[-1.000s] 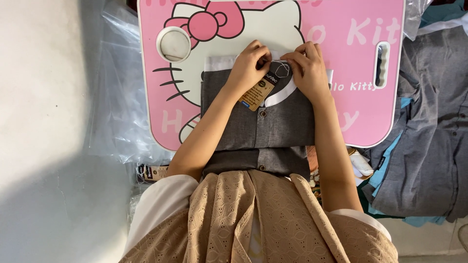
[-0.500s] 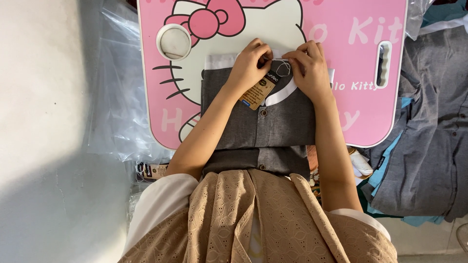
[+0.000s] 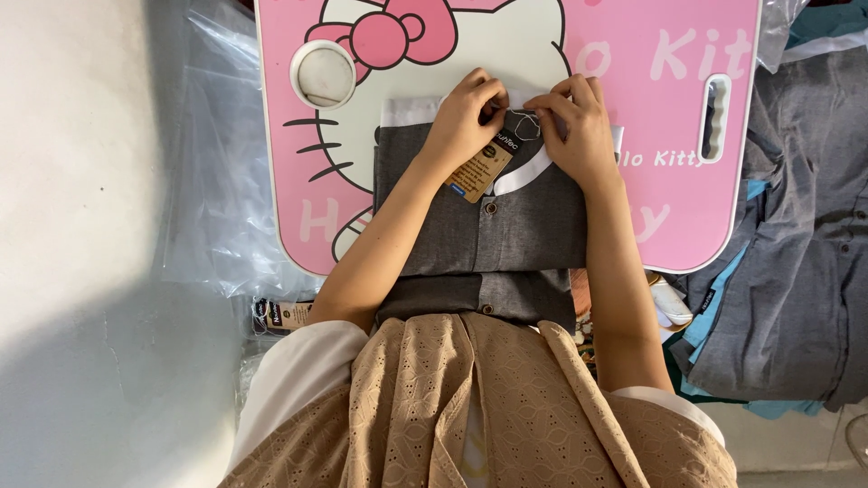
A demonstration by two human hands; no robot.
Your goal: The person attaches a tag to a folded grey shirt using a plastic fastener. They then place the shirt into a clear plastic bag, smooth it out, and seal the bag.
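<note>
Looking straight down from a head camera, the view shows a pale floor [image 3: 81, 271] on the far left, lit at the top and shaded lower down. Beside it lies a heap of clear plastic bags [image 3: 226, 199], crumpled and partly tucked under a small lap table [image 3: 669, 217]. This table is pink with a white cartoon cat face and a pink bow printed on it. A round cup holder [image 3: 323, 74] is sunk into its left side; it looks empty. A narrow slot [image 3: 714, 117] is cut into its right side.

On the middle of the table lies a folded grey shirt [image 3: 506, 226] with a white collar band and small buttons, its lower edge hanging over the near rim. A brown paper tag [image 3: 482, 169] rests on the shirt just below the collar. The left hand [image 3: 466, 122] pinches at the tag's thin string [image 3: 523, 116] near the collar, fingers curled tight. The right hand [image 3: 579, 126] meets it there, fingertips closed on the same string.

Below the table's left corner, a small printed packet [image 3: 285, 314] peeks out. On the far right sits a pile of grey and blue clothes [image 3: 796, 262].
</note>
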